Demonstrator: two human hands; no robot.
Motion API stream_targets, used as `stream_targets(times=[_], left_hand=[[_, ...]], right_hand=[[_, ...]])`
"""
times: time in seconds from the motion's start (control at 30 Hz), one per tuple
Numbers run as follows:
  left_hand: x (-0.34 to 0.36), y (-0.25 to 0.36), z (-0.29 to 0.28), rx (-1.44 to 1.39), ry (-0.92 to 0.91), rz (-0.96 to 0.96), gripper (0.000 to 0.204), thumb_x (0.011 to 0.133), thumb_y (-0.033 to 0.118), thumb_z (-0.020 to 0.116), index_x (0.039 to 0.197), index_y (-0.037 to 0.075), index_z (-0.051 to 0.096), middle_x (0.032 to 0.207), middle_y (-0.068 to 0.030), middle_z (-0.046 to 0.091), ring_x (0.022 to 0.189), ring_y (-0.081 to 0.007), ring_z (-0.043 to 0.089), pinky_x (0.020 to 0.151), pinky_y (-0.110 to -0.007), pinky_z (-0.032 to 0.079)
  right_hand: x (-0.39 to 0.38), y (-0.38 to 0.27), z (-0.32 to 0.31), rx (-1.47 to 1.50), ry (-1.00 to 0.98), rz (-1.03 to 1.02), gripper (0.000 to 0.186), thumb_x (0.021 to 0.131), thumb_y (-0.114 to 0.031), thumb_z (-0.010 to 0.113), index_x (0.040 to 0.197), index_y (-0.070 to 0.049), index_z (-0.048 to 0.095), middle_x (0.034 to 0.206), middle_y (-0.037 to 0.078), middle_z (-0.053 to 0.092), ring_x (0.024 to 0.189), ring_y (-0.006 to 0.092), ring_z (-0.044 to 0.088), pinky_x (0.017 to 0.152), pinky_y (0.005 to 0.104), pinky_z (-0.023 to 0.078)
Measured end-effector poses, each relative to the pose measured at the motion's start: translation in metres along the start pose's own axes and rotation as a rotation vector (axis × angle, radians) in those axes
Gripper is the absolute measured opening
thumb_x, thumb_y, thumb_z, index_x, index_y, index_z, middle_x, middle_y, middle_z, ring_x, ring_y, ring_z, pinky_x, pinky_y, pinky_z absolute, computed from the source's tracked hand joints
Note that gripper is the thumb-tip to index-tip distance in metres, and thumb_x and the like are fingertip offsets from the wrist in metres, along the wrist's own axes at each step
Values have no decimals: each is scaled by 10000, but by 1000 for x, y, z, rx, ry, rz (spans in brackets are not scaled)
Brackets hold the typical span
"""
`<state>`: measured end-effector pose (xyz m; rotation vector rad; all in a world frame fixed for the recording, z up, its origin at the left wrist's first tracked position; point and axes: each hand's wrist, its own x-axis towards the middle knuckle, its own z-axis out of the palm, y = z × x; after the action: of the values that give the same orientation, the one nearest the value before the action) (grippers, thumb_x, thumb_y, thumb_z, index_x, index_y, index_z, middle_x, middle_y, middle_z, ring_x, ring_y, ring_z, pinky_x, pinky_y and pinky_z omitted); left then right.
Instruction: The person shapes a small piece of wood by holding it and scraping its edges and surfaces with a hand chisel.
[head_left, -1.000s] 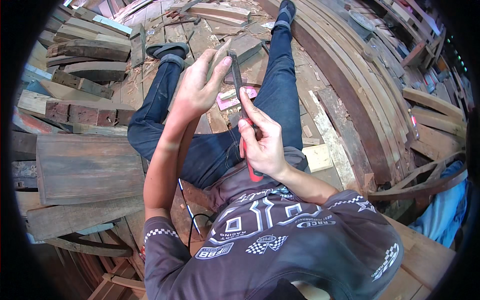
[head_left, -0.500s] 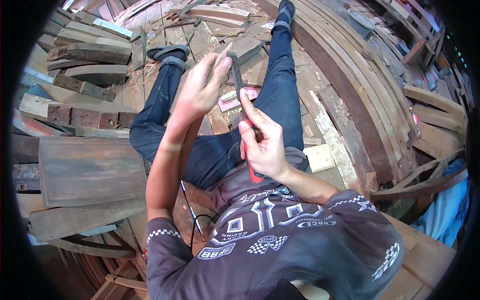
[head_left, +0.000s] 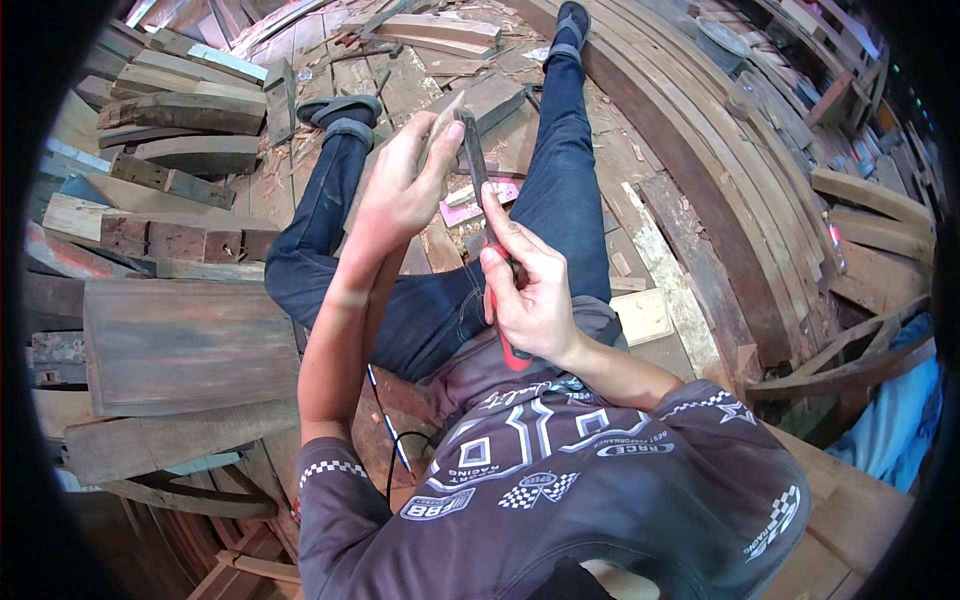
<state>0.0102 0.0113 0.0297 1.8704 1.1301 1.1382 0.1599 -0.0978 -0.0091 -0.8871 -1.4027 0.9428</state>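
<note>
My right hand [head_left: 530, 285] is closed around the red and black handle of a chisel [head_left: 474, 155], its index finger laid along the dark metal blade. The blade points away from me, and its far end lies at the thumb of my left hand [head_left: 405, 185]. Between the thumb and fingers of that hand is a thin, pale, pointed piece of wood [head_left: 446, 112], tip upward. My fingers cover much of this piece. Whether the blade touches it, I cannot tell.
Beyond my hands, a thick wooden block [head_left: 490, 105] lies on the plank floor among shavings. A pink item [head_left: 462, 212] sits between my legs. Stacked wood pieces [head_left: 185, 110] fill the left, with a broad board [head_left: 190, 345] nearer. Long curved planks [head_left: 690, 190] run along the right.
The surroundings have shifted slightly to the right in the picture. Both hands keep nearly the same pose, with the chisel and the wood piece still held.
</note>
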Motion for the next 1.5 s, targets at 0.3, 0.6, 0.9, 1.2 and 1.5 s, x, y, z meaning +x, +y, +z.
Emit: stream_targets(times=[0.3, 0.6, 0.9, 1.2, 1.5], left_hand=[[2, 15, 2, 173, 100, 54, 347, 982, 299, 562, 991, -47, 592, 779, -209, 623, 685, -187, 538, 671, -356, 466], [-3, -1, 1, -31, 56, 19, 334, 973, 291, 576, 953, -43, 563, 752, -212, 581, 671, -200, 513, 662, -387, 447], [0, 17, -2, 169, 118, 24, 351, 969, 291, 586, 965, -60, 594, 799, -221, 642, 693, -171, 572, 654, -373, 471], [-2, -4, 2, -42, 35, 36, 237, 1030, 283, 493, 943, 71, 550, 668, 64, 425, 495, -1, 346, 421, -192, 287], [4, -1, -1, 54, 17, -76, 274, 1032, 298, 491, 932, 51, 557, 678, 67, 425, 559, -16, 364, 464, -207, 307]], right_hand=[[6, 9, 1, -4, 23, -82, 488, 897, 15, 521, 1378, 72, 457, 1270, 293, 577, 1115, 304, 624, 936, 326, 464], [-3, -1, -2, -32, -33, 29, 507, 890, 27, 519, 1392, 54, 451, 1159, 267, 626, 966, 243, 642, 850, 300, 486], [5, 2, 1, -42, 16, -131, 489, 894, 14, 522, 1375, 71, 459, 1245, 309, 582, 1151, 342, 608, 959, 344, 458], [-1, -1, 0, 19, -33, 26, 497, 894, 12, 522, 1381, 77, 447, 1229, 318, 586, 1127, 331, 622, 936, 333, 469], [4, 1, 2, 2, 26, -72, 484, 887, 17, 516, 1365, 77, 469, 1189, 310, 606, 1068, 313, 642, 919, 328, 474]])
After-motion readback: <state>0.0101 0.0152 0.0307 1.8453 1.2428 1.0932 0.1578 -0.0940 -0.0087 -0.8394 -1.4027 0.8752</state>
